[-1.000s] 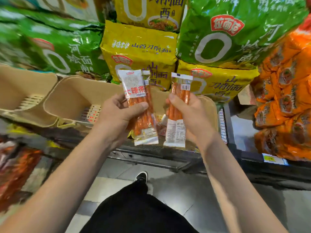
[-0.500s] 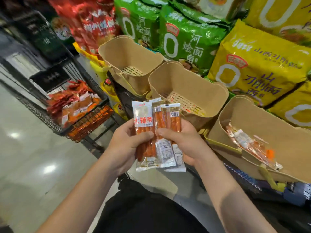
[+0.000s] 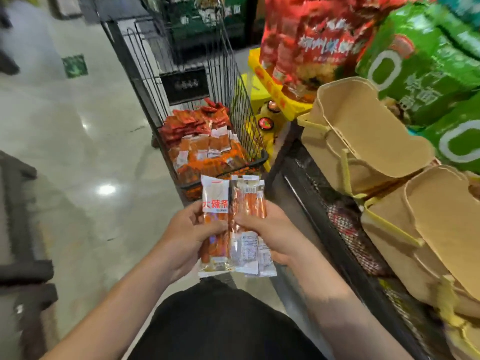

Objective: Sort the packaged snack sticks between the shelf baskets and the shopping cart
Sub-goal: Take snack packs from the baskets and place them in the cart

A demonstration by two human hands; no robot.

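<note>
My left hand (image 3: pixel 191 229) gripped a clear-and-white packet of orange snack sticks (image 3: pixel 215 224), thumb across its front; my right hand (image 3: pixel 270 231) pinched more clear packets of the same sticks (image 3: pixel 249 227), the bundles touching. Just beyond stood the black wire shopping cart (image 3: pixel 181 81) holding orange packets. At right sat 2 tan baskets (image 3: pixel 363 136) on the shelf.

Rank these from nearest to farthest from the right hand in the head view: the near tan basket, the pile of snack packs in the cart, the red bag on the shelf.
From the right hand:
1. Near tan basket, to its right.
2. Pile of snack packs in the cart, ahead and slightly left.
3. Red bag, high on the shelf, far ahead.
</note>
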